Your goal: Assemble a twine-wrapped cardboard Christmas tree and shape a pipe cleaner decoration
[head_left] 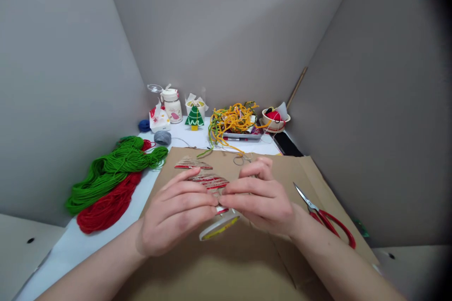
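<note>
Over the brown cardboard, my left hand (180,209) and my right hand (261,195) meet at a small striped piece (210,181), brown and red like twine or corrugated card. Both hands have their fingertips pressed together at its near end. My left hand's fingers lie along its near side, and my right hand pinches its right end. Just under the fingertips a roll of tape (219,226), white-rimmed with yellow inside, hangs tilted; how it is attached is hidden. Beyond my left hand lies another striped piece (193,163), flat on the cardboard.
Red-handled scissors (323,218) lie at right, blades partly apart. Green yarn (113,169) and red yarn (109,204) are heaped at left. Along the back stand a white bottle (172,106), a green felt tree (194,116), a yarn-filled tray (243,135) and a bowl (273,125).
</note>
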`<action>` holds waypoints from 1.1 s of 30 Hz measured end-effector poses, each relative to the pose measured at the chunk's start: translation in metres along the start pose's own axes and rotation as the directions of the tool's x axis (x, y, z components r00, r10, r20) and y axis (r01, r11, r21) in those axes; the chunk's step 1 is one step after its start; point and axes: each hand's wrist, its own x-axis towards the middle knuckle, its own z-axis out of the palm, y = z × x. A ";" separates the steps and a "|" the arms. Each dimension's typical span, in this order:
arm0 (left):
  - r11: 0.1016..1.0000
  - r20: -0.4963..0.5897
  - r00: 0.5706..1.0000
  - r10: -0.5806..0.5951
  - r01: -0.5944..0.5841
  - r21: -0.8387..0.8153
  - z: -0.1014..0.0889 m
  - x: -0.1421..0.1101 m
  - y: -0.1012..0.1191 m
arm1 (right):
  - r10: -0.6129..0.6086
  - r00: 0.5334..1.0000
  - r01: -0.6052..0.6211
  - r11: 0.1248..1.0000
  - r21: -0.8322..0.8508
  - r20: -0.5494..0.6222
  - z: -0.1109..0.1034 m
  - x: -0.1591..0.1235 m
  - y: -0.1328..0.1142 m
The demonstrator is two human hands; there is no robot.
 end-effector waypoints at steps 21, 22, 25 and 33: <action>0.994 -0.126 0.990 -0.062 0.051 -0.096 0.002 0.003 0.021 | -0.015 0.997 0.013 0.999 -0.034 -0.082 -0.013 0.004 -0.025; 0.994 -0.134 0.989 -0.068 0.056 -0.092 0.002 0.003 0.022 | -0.011 0.995 0.007 0.999 -0.044 -0.096 -0.013 0.004 -0.025; 0.994 -0.151 0.985 -0.081 0.068 -0.090 0.004 0.003 0.023 | -0.006 0.993 -0.001 0.998 -0.056 -0.120 -0.013 0.006 -0.025; 0.995 -0.148 0.985 -0.092 0.084 -0.056 0.002 0.005 0.021 | 0.050 0.998 -0.050 0.999 0.007 -0.023 -0.017 0.008 -0.020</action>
